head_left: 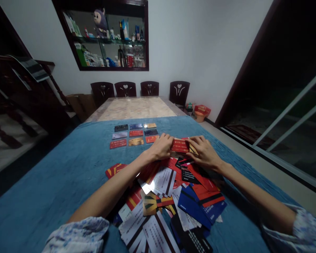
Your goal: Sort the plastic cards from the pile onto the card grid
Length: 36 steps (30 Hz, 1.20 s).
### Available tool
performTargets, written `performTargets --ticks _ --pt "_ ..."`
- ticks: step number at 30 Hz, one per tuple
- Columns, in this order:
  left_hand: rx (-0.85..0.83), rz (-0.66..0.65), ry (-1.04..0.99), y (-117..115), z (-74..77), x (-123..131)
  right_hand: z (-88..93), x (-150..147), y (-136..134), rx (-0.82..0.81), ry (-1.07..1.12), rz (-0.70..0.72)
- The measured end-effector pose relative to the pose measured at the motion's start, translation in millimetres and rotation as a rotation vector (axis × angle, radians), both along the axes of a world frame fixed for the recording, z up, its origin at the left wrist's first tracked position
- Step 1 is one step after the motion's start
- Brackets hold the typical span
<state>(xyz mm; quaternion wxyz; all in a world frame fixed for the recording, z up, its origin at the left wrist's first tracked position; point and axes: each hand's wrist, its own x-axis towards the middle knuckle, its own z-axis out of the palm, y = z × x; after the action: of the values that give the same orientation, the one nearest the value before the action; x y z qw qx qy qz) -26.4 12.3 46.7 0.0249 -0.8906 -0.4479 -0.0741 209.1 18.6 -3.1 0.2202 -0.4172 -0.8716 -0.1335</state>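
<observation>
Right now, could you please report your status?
Bare left hand, bare right hand: holding red rectangular card. Loose multicoloured card pile close by. No visible obstruction.

Two hands (162, 147) (205, 153), nine gridded cards (136, 133), four chairs (178, 99), pile (162, 182) count unclear

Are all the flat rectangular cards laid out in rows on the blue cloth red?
No, the rows include a black rectangular card and a shiny gold rectangular card.

4 dark chairs (185, 90); plush toy (101, 25) on shelf (110, 41).
</observation>
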Motion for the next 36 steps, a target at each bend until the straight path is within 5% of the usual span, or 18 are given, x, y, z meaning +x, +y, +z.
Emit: performTargets --ticks 18,36 --pt "0.003 0.143 -0.053 -5 -20.5 -75 21.6 -78 23 -0.216 -0.146 0.144" --pt "-0.052 0.317 0.035 10 -12.9 -137 33.5 -158 68 -0.335 -0.240 0.206"
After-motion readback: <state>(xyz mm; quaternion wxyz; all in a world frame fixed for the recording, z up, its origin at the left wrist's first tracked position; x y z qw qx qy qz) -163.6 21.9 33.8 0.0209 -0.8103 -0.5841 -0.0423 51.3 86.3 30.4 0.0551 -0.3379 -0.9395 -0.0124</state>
